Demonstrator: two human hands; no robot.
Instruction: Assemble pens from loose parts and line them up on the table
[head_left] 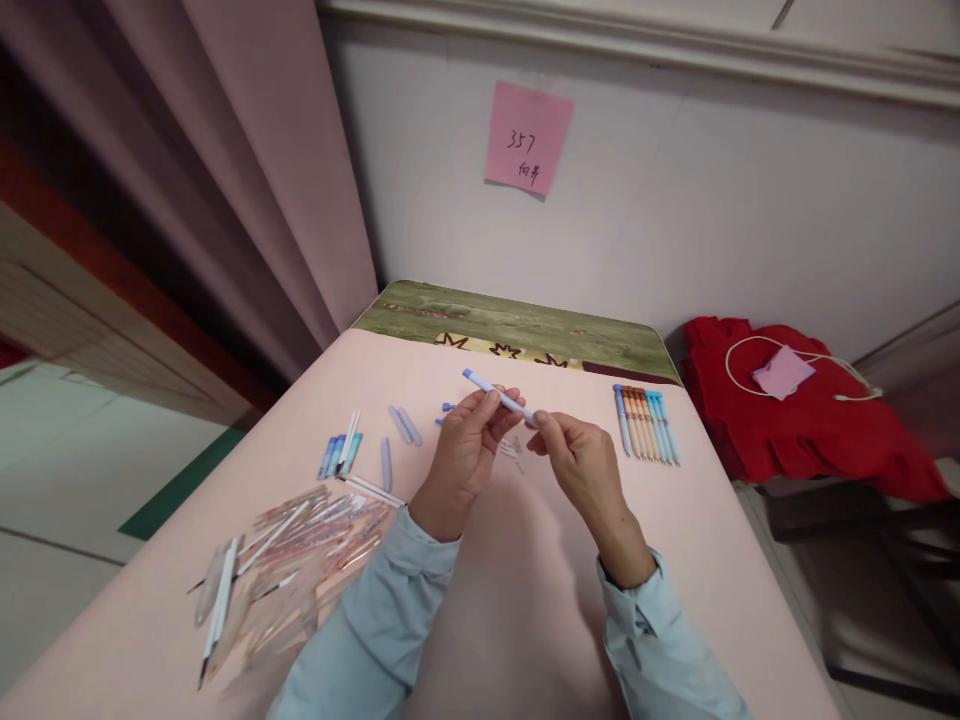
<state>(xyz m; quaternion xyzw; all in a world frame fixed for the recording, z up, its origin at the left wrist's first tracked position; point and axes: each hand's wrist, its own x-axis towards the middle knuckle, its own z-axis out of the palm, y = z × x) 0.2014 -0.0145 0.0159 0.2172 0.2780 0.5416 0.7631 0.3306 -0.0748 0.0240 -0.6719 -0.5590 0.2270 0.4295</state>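
Observation:
A light blue pen [480,380] is held slantwise above the table, its darker blue end up at the left. My left hand [466,432] is closed around the middle of it, thumb on top. The fingers of my right hand [581,452] pinch its lower right end, and that tip is hidden by them. Below the hands lie small pale pieces [512,450], too small to name. Small blue parts [448,407] show partly behind my left hand. To its left rest a few pale lavender pen barrels [405,425].
A row of finished-looking pens [646,425] in blue and brown lies at the right. At the left are short blue pieces [339,455], white refills [219,610] and a pile of clear barrels [330,530]. Red cloth [795,430] sits beyond the table's right edge.

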